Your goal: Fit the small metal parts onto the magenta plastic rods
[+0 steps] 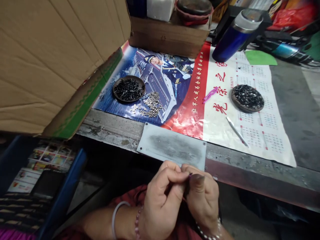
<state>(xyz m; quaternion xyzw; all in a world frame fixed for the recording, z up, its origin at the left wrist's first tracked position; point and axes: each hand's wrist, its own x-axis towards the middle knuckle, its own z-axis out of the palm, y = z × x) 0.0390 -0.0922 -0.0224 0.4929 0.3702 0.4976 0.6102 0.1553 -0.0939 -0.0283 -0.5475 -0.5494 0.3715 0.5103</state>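
Note:
My left hand (162, 200) and my right hand (203, 196) meet just in front of the table edge, fingers pinched together. Between the fingertips a tiny dark purplish bit shows; the rest of it is hidden and I cannot make out what it is. Right beyond my hands lies a pale grey plate (172, 143) with a dark smudged middle and screws at its corners. Farther off, a round dish of short black pieces (128, 88) stands beside a heap of small metal rings (152, 104). Another dish of black pieces (247, 97) is at the right.
A white craft knife (237, 131) and purple strips (210, 95) lie on the poster sheet (185, 116). A blue flask (232, 36) stands at the back. A large cardboard box (62, 60) blocks the left side, with a blue crate (72, 186) below.

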